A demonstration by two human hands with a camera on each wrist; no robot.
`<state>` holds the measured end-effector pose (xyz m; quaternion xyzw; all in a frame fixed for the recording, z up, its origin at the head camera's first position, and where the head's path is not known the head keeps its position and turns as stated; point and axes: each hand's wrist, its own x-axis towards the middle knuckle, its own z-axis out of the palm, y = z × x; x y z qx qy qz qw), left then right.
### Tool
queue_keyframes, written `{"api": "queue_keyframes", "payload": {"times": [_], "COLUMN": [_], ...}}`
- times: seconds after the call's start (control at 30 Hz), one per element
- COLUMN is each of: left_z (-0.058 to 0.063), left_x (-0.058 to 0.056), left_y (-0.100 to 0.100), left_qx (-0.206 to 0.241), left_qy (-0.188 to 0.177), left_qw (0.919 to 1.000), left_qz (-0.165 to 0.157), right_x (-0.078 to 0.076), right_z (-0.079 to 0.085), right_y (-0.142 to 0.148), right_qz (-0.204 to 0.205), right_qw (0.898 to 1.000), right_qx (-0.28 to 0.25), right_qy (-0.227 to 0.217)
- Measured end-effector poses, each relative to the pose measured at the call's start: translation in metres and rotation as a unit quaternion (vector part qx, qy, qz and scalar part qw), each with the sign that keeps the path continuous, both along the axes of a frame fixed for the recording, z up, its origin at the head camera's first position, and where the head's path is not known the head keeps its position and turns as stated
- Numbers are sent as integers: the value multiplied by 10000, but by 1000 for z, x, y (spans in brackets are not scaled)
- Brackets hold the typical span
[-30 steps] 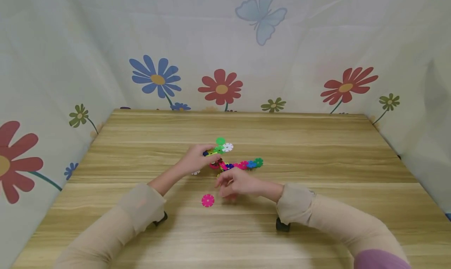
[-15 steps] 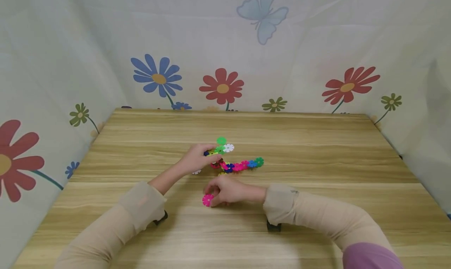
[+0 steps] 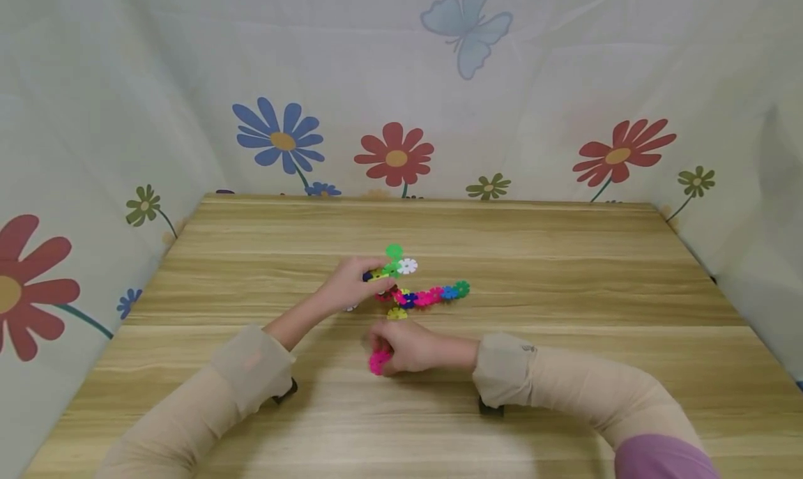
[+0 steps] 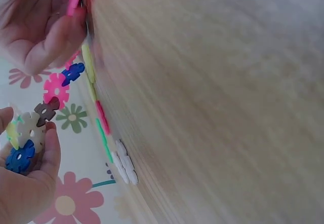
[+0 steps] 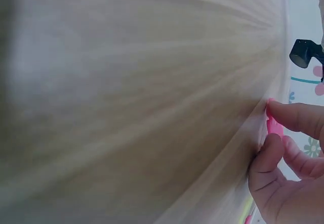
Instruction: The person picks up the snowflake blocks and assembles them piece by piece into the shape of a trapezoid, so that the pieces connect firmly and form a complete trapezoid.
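In the head view my left hand (image 3: 347, 282) holds a chain of interlocking snowflake discs (image 3: 429, 296) by its left end. The chain runs right through pink, dark blue and light blue to green. In the left wrist view, the fingers pinch a cluster with a blue disc (image 4: 20, 158), a white disc (image 4: 31, 128) and a brown disc (image 4: 47, 111). Nearer the front, my right hand (image 3: 410, 345) pinches a pink snowflake disc (image 3: 379, 362) between thumb and fingers, close to the tabletop. The right wrist view shows that pink disc (image 5: 274, 125) nearly edge-on, partly hidden by fingertips.
A yellow disc (image 3: 397, 314) lies between the chain and the right hand. Behind the left hand are a green disc (image 3: 394, 251) and a white disc (image 3: 408, 265). The wooden table (image 3: 533, 256) meets a flower-printed curtain (image 3: 533, 81).
My right hand has moved left and toward the front, and has taken hold of the pink disc, shifting it slightly. The left hand stays nearly still on the chain.
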<state>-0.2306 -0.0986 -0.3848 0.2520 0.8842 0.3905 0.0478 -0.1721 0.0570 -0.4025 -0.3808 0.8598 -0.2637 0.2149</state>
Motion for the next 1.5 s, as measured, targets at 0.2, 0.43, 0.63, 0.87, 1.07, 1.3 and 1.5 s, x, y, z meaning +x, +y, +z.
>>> {"api": "queue_keyframes", "payload": {"times": [0.2, 0.43, 0.63, 0.87, 1.07, 1.3, 1.5], "left_z": [0, 2, 4, 8, 10, 11, 13], "left_x": [5, 12, 17, 22, 26, 29, 32], "left_y": [-1, -3, -4, -4, -4, -4, -4], "left_qx": [7, 23, 41, 9, -30, -96, -153], "left_qy": [75, 95, 159, 435, 703, 706, 527], "left_qw": [10000, 9998, 9995, 9976, 9953, 9949, 9956], "left_qz": [-58, -170, -284, -533, -671, -710, -755], "right_x": [1, -10, -20, -27, -29, -28, -25], "right_z": [0, 12, 32, 45, 48, 50, 50], "right_y": [17, 47, 68, 79, 80, 79, 77], "right_qz": [-87, -575, -1168, -1999, -2295, -2405, -2335], "right_qw": [9983, 9806, 9558, 9345, 9255, 9199, 9194], "right_qx": [-467, -1653, -2425, -2750, -2819, -2921, -2969], "right_qy": [-343, -880, -1181, -1055, -1063, -1027, -1097]}}
